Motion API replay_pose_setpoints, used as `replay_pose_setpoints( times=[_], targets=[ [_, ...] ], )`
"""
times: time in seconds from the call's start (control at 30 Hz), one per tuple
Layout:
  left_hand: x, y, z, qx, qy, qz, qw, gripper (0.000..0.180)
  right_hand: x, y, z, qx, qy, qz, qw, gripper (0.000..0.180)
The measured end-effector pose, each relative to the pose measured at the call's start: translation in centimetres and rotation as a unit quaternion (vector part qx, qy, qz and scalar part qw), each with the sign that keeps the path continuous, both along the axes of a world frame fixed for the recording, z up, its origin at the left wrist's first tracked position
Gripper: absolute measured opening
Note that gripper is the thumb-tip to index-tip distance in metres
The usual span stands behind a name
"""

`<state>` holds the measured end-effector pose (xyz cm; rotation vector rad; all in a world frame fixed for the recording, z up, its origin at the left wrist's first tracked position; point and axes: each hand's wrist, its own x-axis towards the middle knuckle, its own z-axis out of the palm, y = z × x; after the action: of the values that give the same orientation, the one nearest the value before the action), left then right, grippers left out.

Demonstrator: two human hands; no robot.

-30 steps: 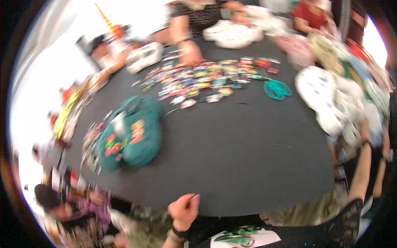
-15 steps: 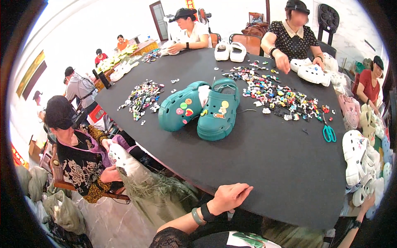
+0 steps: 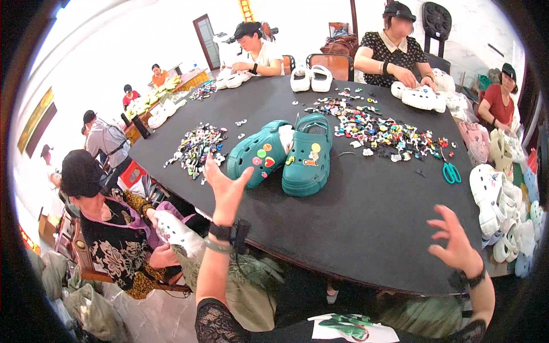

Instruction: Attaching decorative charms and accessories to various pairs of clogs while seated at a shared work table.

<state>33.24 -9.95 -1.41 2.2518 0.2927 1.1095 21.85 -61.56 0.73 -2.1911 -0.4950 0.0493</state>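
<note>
Green clogs [image 3: 301, 166] out on the black table [image 3: 377, 217], L hand [image 3: 227, 186] right by 'em!
L thumb & fingers spread wide apart, nothing gripped, just by the LH clog's toe (touching or not, can't tell from here); R hand [image 3: 456, 243] hangs nr the table's right side, fingers apart, slightly bent, also holding nothing; charm pile [image 3: 197, 146] to the L of the pair, bigger charm heap [image 3: 377, 128] to the R; teal scissors [image 3: 451, 173] beyond the R hand.

The black tabletop [image 3: 366, 234] held green clogs [image 3: 306, 176] between two piles of charms [image 3: 389, 132], teal scissors [image 3: 451, 174] at right, white clogs [image 3: 301, 82] beyond.
</note>
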Motion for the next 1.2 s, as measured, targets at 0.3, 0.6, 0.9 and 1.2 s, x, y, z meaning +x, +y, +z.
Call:
replay_pose_setpoints(
  times=[0.3, 0.6, 0.9, 1.2],
  targets=[
    [3.8, 2.8, -3.7, -0.206, 0.115, -0.207, 0.949, 0.097, 12.0, 17.1, -3.6, 0.301, 0.284, 0.03, 0.91, 0.085],
    [-2.3, -0.8, -4.4, -0.559, 0.163, -0.301, 0.755, 0.068, 16.4, 25.0, -6.7, 0.302, 0.152, -0.017, 0.941, 0.082],
    [-5.5, -3.4, -4.5, -0.562, 0.204, -0.432, 0.675, 0.058, 3.3, 18.0, -4.8, 0.118, 0.115, -0.05, 0.985, 0.083],
    [-0.6, -7.8, -4.5, -0.489, 0.255, -0.473, 0.687, 0.067, -1.6, 9.5, -3.9, 0.066, 0.043, 0.087, 0.993, 0.024]
  ],
)
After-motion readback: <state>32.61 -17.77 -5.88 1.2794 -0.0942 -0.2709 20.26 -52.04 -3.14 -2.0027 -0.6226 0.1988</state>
